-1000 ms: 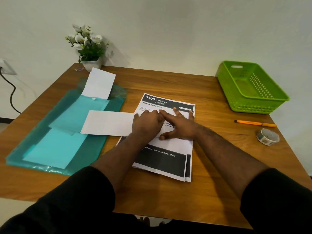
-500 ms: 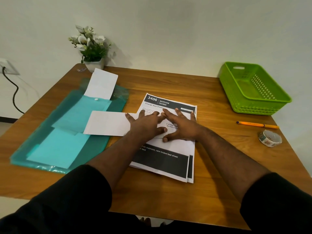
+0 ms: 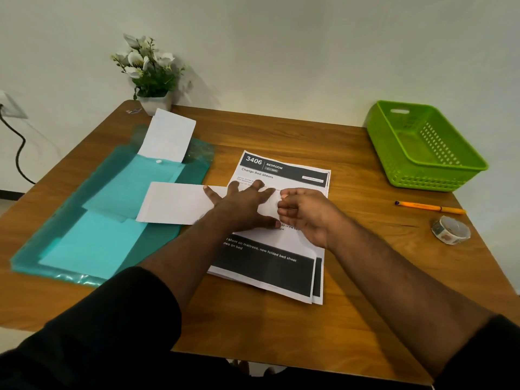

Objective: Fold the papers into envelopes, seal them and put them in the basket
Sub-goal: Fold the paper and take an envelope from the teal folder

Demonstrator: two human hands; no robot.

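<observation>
While my left hand (image 3: 244, 205) presses flat on the folded paper (image 3: 180, 203), whose long axis runs left-right across the table (image 3: 351, 220), my right hand (image 3: 305, 213), nearer its right end, pinches that edge.

A home desk: wooden table (image 3: 281, 130), potted flowers (image 3: 149, 71), wall socket (image 3: 8, 105).

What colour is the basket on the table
Bright green; the basket shows clearly in the head view, at the table's far right.
</observation>
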